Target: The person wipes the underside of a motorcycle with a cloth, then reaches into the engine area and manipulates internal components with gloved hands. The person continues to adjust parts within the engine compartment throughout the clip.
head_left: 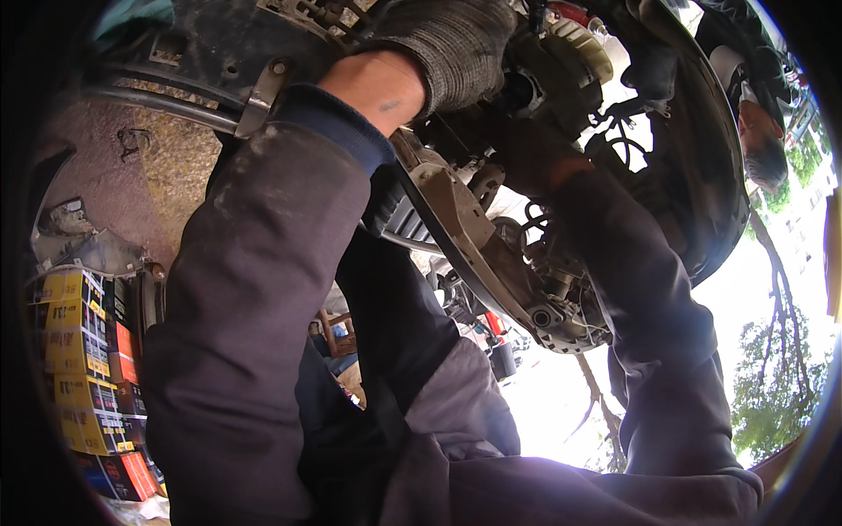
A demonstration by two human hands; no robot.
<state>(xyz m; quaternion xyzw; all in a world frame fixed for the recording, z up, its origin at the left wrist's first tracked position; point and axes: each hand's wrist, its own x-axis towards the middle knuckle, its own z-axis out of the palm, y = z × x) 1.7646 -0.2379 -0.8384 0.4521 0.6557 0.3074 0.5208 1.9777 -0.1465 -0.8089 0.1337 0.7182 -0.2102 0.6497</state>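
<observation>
My left hand (pixel 460 53), in a grey knitted glove, reaches up into the open mechanism of a vehicle. Its fingers are turned away, so what they touch is hidden. Deep in shadow among dark parts is my right hand (pixel 531 162), its fingers also lost from sight. Between my forearms runs a dusty metal frame arm (pixel 452 206) with a round end. A cream plastic part (pixel 583 48) and a red part (pixel 570 12) sit just right of my left hand. Loose black cables (pixel 624 140) hang beyond my right wrist, before a black curved panel (pixel 693 167).
A metal bar with a bracket (pixel 263 96) crosses the upper left. Yellow boxes (pixel 79 351) and orange-black boxes (pixel 127 473) are stacked at the lower left. Another person (pixel 759 131) is at the far right. A wooden chair (pixel 338 331) shows between my arms.
</observation>
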